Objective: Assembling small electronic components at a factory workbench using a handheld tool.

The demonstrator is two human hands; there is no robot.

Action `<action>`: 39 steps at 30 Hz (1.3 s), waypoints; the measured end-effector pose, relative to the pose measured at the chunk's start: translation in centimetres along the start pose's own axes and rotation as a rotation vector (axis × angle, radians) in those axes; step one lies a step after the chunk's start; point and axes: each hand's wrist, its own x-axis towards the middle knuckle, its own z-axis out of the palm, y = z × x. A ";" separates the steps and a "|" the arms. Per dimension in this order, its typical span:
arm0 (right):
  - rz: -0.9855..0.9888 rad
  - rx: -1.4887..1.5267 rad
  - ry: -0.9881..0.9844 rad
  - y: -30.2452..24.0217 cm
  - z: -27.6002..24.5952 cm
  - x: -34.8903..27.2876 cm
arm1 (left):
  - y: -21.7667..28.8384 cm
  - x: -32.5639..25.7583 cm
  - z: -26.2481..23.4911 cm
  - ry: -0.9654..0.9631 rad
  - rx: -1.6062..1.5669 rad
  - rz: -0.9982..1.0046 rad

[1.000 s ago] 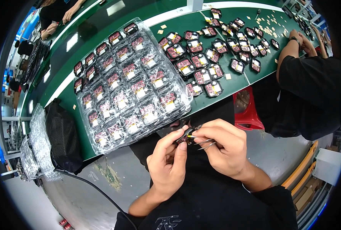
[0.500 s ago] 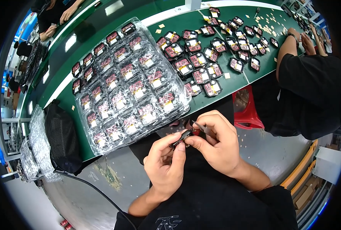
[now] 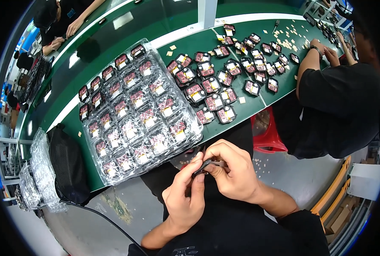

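My left hand (image 3: 185, 194) and my right hand (image 3: 230, 170) meet over my lap and pinch one small black part (image 3: 203, 166) between their fingertips. The part is mostly hidden by my fingers. Just beyond my hands, on the green table (image 3: 258, 100), lies a clear plastic tray (image 3: 134, 115) filled with several small black and red parts in rows. More such loose parts (image 3: 217, 87) are spread on the table to the right of the tray.
A person in a black shirt (image 3: 335, 106) sits at my right, hands on the table. A red stool (image 3: 269, 136) stands between us. A black bag (image 3: 68, 164) and stacked clear trays (image 3: 36, 175) are at my left. Another person (image 3: 59, 19) works at the far left.
My hands have drawn slightly closer together and the right hand's fingers have curled more tightly over the small black part. The tray and loose parts have not moved.
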 end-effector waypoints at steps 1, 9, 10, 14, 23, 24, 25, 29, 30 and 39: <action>-0.009 -0.008 0.007 -0.1 -0.8 0.4 | 0.1 0.2 -0.2 -0.045 -0.070 -0.053; -0.050 -0.409 0.210 2.3 -4.9 9.9 | -0.9 -1.5 0.1 -0.112 -0.489 -0.096; -0.024 -0.426 0.201 2.9 -4.8 11.4 | -0.8 -1.7 0.2 -0.125 -0.491 -0.110; -0.142 -0.572 0.234 5.9 -4.8 15.6 | -0.8 -2.2 0.2 -0.192 -0.482 -0.137; 0.059 -1.021 0.192 9.1 -12.9 23.0 | -1.0 -2.2 -0.6 -0.190 -0.417 -0.162; 0.025 -1.013 0.088 9.4 -13.1 23.3 | -1.0 -2.3 -0.6 -0.198 -0.415 -0.177; 0.022 -1.012 0.087 9.9 -13.2 23.5 | -1.1 -2.2 -0.5 -0.196 -0.414 -0.176; 0.026 -1.066 0.004 9.1 -12.9 24.3 | -1.5 -1.9 -0.4 -0.228 -0.389 -0.135; 0.025 -1.120 -0.033 9.1 -13.2 24.5 | -1.5 -1.8 -0.4 -0.239 -0.374 -0.115; -0.466 -0.633 0.336 2.4 -8.4 16.3 | -1.8 -1.6 -0.4 0.067 -0.333 0.226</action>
